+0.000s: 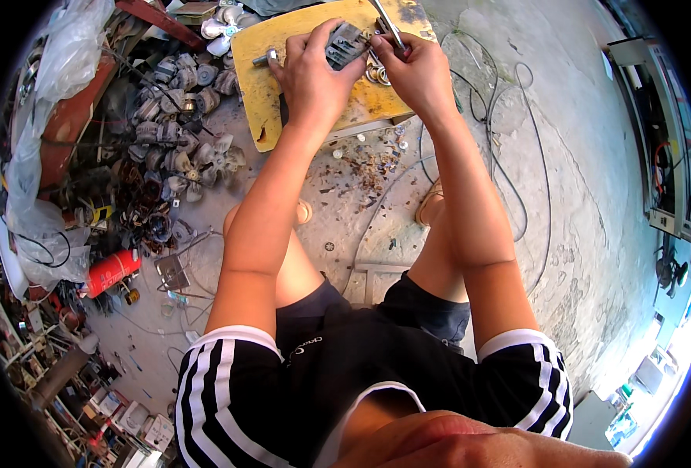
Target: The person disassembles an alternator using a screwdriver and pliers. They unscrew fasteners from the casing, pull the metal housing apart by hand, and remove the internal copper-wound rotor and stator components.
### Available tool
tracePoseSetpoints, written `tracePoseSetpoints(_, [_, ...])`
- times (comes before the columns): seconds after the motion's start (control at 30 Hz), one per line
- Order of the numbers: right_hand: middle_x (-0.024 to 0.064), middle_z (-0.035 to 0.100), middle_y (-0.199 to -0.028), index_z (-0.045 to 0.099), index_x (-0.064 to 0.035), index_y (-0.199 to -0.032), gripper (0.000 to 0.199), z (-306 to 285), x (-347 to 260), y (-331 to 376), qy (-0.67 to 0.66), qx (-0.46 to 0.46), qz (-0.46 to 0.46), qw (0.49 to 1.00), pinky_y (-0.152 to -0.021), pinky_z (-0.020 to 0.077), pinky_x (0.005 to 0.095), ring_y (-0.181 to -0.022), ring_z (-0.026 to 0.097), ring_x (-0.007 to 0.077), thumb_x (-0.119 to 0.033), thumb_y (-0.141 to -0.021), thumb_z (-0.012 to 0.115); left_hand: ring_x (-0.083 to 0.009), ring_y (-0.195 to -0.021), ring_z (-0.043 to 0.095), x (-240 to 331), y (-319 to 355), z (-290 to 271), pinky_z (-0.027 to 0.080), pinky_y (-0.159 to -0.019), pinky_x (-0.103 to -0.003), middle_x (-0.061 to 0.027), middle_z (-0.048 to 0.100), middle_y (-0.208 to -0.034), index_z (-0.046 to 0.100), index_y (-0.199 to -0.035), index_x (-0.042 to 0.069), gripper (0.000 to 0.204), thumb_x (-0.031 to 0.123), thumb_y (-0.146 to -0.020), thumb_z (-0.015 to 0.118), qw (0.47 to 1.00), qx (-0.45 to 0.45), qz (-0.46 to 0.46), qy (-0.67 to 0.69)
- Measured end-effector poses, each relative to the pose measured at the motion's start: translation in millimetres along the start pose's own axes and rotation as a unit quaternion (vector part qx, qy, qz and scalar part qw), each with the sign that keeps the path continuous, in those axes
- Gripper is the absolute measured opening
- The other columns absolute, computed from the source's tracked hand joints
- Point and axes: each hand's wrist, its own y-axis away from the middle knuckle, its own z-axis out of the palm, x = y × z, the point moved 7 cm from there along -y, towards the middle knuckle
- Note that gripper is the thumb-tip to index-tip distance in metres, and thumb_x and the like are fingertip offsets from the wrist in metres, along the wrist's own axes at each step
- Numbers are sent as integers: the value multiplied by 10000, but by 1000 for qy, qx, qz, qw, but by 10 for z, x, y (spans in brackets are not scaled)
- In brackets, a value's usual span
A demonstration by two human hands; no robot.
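**Kid:** What is being held?

**Helper:** A small grey motor part (345, 44). It sits on the yellow worktop (261, 93), at the far end of both arms. The left hand (310, 74) has its grip closed around it, fingers curled over the near side. The right hand (414, 69) is just beside it, its grip closed on a thin metal tool (388, 23) that points up and away.

**Kid:** Can you see the tool's tip?

**Helper:** No. The fingers cover the lower end, and the picture edge cuts off the top. A few small metal rings (376, 74) lie between the two hands, partly hidden.

**Kid:** What is around them?

**Helper:** Left of the left hand is a heap of old fan motors (182, 117) with blades. Nearer the person lies a red can (113, 271). Right of the right hand, thin wires (509, 101) loop over the grey concrete floor (595, 195). Small bits (365, 164) are scattered under the worktop's near edge.
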Motion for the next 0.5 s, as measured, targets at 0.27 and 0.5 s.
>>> tracePoseSetpoints(0.27, [85, 646, -642, 753, -65, -952, 241, 2, -89, 30, -65, 2, -37, 997, -582, 492, 337, -571, 622, 219, -277, -837, 763, -297, -1111, 582, 18, -5, -14, 166, -1119, -689, -94, 579, -1097, 611, -1285, 229, 606, 372, -737, 826, 1000, -6, -5, -10])
tracePoseSetpoints(0.5, [73, 673, -693, 754, -72, -974, 231, 20, -17, -23, -50, 14, -66, 997, -592, 497, 339, -585, 612, 199, -235, -811, 772, -303, -1107, 583, 28, -6, -9, 169, -1119, -690, -103, 582, -1097, 602, -1295, 230, 618, 380, -737, 823, 1000, -7, -3, -12])
